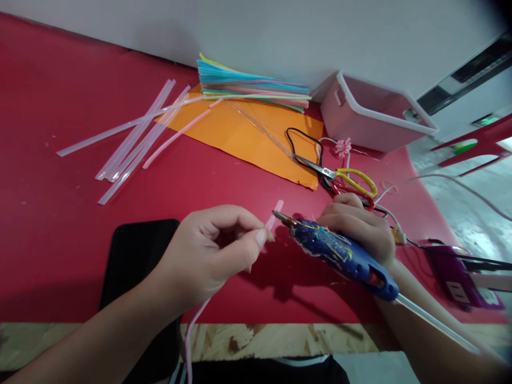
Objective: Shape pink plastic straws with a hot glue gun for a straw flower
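Between thumb and fingertips, my left hand (224, 248) pinches a pink fuzzy strip, maybe a pipe cleaner (192, 336). Its short end sticks out past the fingers, and its long tail hangs down over the table edge. My right hand (360, 226) is wrapped around a blue glue gun (340, 253), its grip mostly hidden. A clear glue stick (438, 324) juts from the back of the gun. The metal nozzle points left, right by the strip's short end; whether they touch I cannot tell.
Scissors (354, 181) lie beyond my right hand. Glue sticks (140, 133), orange paper (240, 133), a bundle of coloured pipe cleaners (252, 85) and a pink bin (360, 117) are at the back. A black phone (138, 256) lies by my left wrist; a purple power strip (460, 277) stands right.
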`<state>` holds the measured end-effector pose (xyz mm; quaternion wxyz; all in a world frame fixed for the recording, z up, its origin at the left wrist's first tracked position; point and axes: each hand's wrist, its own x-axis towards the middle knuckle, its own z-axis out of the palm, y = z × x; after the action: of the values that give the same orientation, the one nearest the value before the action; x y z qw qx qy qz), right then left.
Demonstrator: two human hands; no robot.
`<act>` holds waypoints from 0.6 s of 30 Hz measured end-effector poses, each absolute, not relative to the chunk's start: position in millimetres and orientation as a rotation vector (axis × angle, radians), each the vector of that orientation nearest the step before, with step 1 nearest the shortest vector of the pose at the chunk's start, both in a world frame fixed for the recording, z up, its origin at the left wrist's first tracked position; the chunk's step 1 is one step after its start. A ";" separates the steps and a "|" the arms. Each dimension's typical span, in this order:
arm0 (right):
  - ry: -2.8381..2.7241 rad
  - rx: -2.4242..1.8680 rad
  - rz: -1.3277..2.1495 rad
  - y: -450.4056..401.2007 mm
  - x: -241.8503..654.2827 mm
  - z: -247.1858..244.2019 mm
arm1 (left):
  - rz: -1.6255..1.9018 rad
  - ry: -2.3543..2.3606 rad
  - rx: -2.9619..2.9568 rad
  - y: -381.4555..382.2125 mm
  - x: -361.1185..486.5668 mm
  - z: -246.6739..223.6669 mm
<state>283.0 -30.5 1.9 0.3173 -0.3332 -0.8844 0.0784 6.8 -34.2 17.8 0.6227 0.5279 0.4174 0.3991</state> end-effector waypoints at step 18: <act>-2.380 -0.840 0.149 -24.3 289.5 2.7 | 0.919 0.948 1.218 -33.5 8.5 19.7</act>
<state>289.5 -24.3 2.7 0.3017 -0.3168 -0.8975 0.0562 8.5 -33.5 19.7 0.6230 0.5306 0.4128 0.4000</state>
